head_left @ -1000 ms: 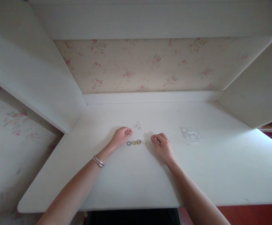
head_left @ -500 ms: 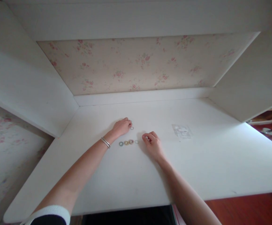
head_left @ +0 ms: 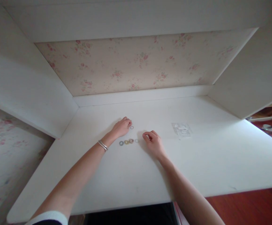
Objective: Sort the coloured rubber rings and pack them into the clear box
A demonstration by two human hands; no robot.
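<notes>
My left hand [head_left: 122, 127], with its fingers closed together, rests on the white desk at the upper end of the ring group. A thin ring [head_left: 132, 127] lies just beside its fingertips. The edge of another small ring shows behind the fingers, partly hidden. Below, in a row, lie a bluish-grey ring [head_left: 121, 143], a yellowish ring [head_left: 126, 142], a brownish-pink ring [head_left: 131, 141] and a thin pale ring [head_left: 137, 141]. Right of that row, my right hand [head_left: 153, 143] has thumb and forefinger pressed together; whatever is between them is too small to make out.
A clear plastic bag [head_left: 182, 129] lies on the white desk [head_left: 117, 184] to the right. White side panels and a low back ledge [head_left: 140, 95] enclose the desk's rear. At the right edge are shelves with shiny items [head_left: 269, 127].
The view has shifted slightly. Both hands keep nearly the same places and closed shapes, and the rings and the bag lie where they were.
</notes>
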